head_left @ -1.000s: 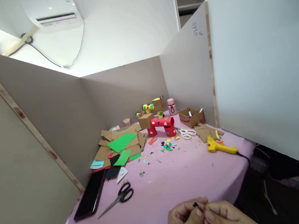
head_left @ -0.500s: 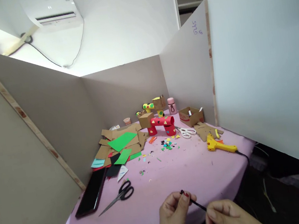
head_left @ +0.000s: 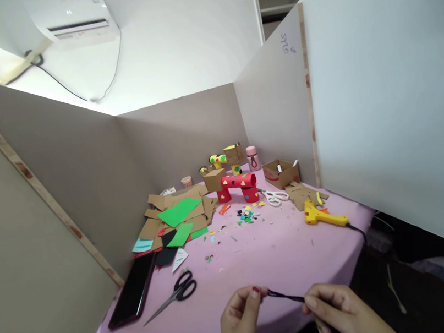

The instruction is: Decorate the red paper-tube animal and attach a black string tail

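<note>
Left hand (head_left: 239,320) and right hand (head_left: 339,310), held low over the near edge of the table (head_left: 261,261). Each pinches one end of a thin black strip (head_left: 285,297), which spans the gap between them, stretched nearly level just above the pink cover. Both hands are closed narrowly on it, thumb against forefinger; the strip's material cannot be told at this size, though it looks like a sliver of paper or cord.

Risks: a strip this thin, drawn taut from both ends, may tear or snap if the hands part further. A loosened pinch would likely drop it over the table edge into the dark space below. It could also be lost among the scraps (head_left: 248,217) if laid down further in.

Surface: a pink cloth, strewn with coloured scraps. Black scissors (head_left: 174,296) and a dark phone (head_left: 134,291) lie to the left; a heap of card (head_left: 179,217) with green sheets sits beyond them. A red model (head_left: 237,186) of paper tubes stands at centre rear, white scissors (head_left: 274,196) and a small box (head_left: 281,173) to its right, and a yellow glue gun (head_left: 321,217) is nearer.

Room: plain board partitions enclose the table on three sides; an air conditioner (head_left: 72,19) hangs on the white wall above.
</note>
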`<state>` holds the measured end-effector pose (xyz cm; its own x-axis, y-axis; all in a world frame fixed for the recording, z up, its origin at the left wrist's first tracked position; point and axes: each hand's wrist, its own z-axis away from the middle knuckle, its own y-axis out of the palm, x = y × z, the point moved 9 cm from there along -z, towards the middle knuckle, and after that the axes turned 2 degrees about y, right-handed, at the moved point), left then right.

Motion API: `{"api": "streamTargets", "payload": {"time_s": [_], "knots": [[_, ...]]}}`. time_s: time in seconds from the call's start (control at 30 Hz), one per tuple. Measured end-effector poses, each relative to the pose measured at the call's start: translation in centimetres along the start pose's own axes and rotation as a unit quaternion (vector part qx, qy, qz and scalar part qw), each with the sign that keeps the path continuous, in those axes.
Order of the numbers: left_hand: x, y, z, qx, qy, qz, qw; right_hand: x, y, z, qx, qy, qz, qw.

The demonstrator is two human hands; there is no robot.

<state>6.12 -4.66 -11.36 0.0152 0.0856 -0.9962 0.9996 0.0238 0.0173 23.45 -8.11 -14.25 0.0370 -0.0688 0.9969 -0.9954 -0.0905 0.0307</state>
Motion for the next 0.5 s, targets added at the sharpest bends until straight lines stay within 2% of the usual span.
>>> {"api": "streamTargets", "payload": {"time_s": [0.07, 0.1, 0.17, 0.23, 0.3, 0.4, 0.43, 0.5], "knots": [[-2.9, -0.1, 0.3, 0.01, 0.105, -0.092, 0.99, 0.8, 0.0, 0.1, 0.002, -0.013, 0.084, 0.996], [-4.3, 0.7, 0.7, 0.045, 0.165, -0.149, 0.974, 1.2, 0.2, 0.1, 0.005, -0.021, 0.123, 0.992], [-5.7, 3.3, 2.0, 0.149, 0.266, -0.26, 0.916, 2.1, 0.4, 0.2, 0.009, -0.043, 0.19, 0.981], [-5.3, 5.6, 3.1, 0.235, 0.309, -0.339, 0.857, 3.0, 0.7, 0.3, 0.014, -0.073, 0.241, 0.968], [-4.1, 6.8, 3.4, 0.265, 0.311, -0.389, 0.826, 3.5, 1.2, 0.4, 0.028, -0.098, 0.288, 0.952], [-2.4, 7.3, 3.2, 0.264, 0.296, -0.429, 0.811, 3.3, 1.7, 0.4, 0.051, -0.096, 0.335, 0.936], [-2.1, 7.1, 3.1, 0.258, 0.29, -0.428, 0.816, 3.1, 1.7, 0.5, 0.057, -0.086, 0.335, 0.937], [-1.8, 6.5, 2.8, 0.237, 0.27, -0.396, 0.845, 2.7, 1.6, 0.6, 0.062, -0.06, 0.306, 0.948]]}}
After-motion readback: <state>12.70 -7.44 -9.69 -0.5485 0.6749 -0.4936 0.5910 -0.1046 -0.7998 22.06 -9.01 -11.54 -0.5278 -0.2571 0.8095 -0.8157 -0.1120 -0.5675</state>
